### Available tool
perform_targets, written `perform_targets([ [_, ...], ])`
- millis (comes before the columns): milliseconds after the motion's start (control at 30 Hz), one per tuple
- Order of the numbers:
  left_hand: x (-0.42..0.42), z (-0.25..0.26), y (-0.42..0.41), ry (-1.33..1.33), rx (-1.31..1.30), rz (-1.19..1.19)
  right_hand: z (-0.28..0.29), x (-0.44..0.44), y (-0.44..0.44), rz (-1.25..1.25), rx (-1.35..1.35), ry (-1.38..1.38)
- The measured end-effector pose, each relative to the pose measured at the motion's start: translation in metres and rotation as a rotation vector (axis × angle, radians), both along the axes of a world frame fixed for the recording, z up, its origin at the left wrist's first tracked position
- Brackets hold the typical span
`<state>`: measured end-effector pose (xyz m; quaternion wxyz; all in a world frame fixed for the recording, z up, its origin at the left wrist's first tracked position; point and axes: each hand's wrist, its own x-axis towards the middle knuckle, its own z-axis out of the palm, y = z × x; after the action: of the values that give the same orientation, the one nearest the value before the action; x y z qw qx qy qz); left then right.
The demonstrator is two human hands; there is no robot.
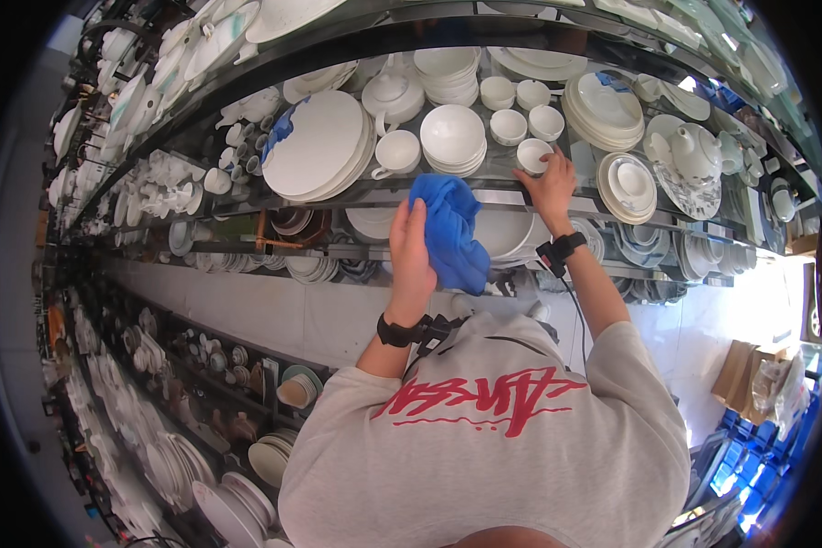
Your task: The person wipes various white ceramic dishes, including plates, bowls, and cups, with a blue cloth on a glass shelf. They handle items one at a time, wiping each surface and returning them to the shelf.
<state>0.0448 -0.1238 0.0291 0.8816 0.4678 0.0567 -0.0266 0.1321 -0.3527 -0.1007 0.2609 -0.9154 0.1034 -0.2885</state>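
Observation:
My left hand (411, 253) grips a blue cloth (452, 236), which hangs in front of the shelf edge. The fingers of my right hand (551, 181) are at a small white cup (534, 156) on the glass shelf, touching its right side and front. Several more small white cups (508, 127) stand just behind that one. Left of them is a stack of white bowls (453, 133), then a white cup with a handle (396, 152) and a stack of large white plates (315, 144). A white teapot (392, 94) stands behind the handled cup.
To the right are stacked plates (603, 113), saucers with a small bowl (627, 188) and another white teapot (695, 154). Lower shelves hold more plates (503, 233). Crowded shelves of dishes (233, 507) line the left and rear. Cardboard boxes (743, 380) stand on the floor at right.

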Motion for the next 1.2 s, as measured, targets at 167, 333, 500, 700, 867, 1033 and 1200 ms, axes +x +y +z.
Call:
perform_targets([
  [167, -0.003, 0.002, 0.014, 0.03, -0.009, -0.067, 0.022, -0.019, 0.01, 0.127, 0.046, -0.158],
  [333, -0.013, 0.017, 0.016, -0.013, -0.055, -0.167, 0.063, -0.068, 0.048, 0.807, 1.177, 0.474],
  [500, -0.017, 0.018, 0.016, -0.133, -0.016, -0.271, 0.078, -0.097, 0.062, 1.038, 1.698, 0.769],
  [700, -0.022, 0.021, 0.007, -0.097, 0.044, -0.278, 0.08, -0.111, 0.027, 0.914, 1.475, 0.768],
  [867, -0.03, 0.022, -0.006, -0.148, 0.205, -0.223, 0.088, -0.135, -0.007, 0.862, 1.844, 0.481],
  [1033, -0.043, 0.008, -0.023, -0.202, 0.375, -0.189, 0.083, -0.148, -0.029, 0.955, 2.168, 0.536],
  [1200, -0.061, 0.034, -0.042, -0.081, 0.191, -0.109, 0.066, -0.168, -0.037, 1.205, 1.919, 0.72],
])
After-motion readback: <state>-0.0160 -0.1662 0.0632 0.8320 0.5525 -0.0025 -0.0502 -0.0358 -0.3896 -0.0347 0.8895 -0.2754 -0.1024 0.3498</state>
